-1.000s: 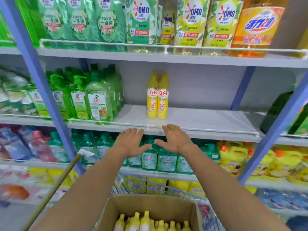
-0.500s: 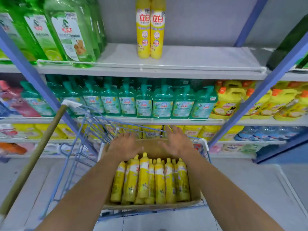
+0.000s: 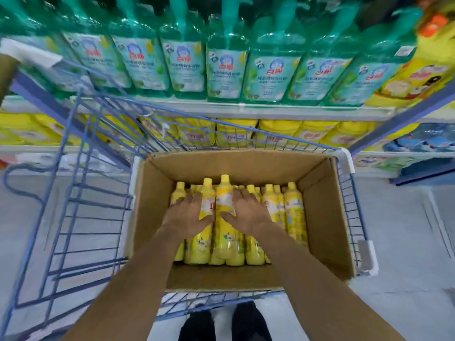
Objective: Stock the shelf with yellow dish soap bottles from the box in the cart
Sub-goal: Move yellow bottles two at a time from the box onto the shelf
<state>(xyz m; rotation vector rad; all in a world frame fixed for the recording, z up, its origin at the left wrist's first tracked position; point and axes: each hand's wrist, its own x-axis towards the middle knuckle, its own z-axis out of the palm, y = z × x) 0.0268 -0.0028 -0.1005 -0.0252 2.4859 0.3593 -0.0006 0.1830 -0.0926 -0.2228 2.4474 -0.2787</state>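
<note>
A cardboard box (image 3: pixel 322 217) sits in the blue wire cart (image 3: pixel 98 193), holding several yellow dish soap bottles (image 3: pixel 293 212) that lie side by side. Both my hands are down inside the box. My left hand (image 3: pixel 187 215) wraps one yellow bottle (image 3: pixel 208 193), thumb across its front. My right hand (image 3: pixel 248 212) wraps the neighbouring yellow bottle (image 3: pixel 224 193). These two bottles sit slightly higher than the others. The shelf with the yellow bottles stocked earlier is out of view above.
A shelf of teal pump bottles (image 3: pixel 226 70) hangs right above the cart, with yellow bottles (image 3: pixel 236 134) on the shelf below. A blue shelf upright (image 3: pixel 394 119) slants at right. A wooden handle (image 3: pixel 5 72) leans at far left. My shoes (image 3: pixel 197 326) stand behind the cart.
My view has tilted down from the shelf to the cart. Both hands dropped from the shelf edge into the box and closed around two middle bottles.
</note>
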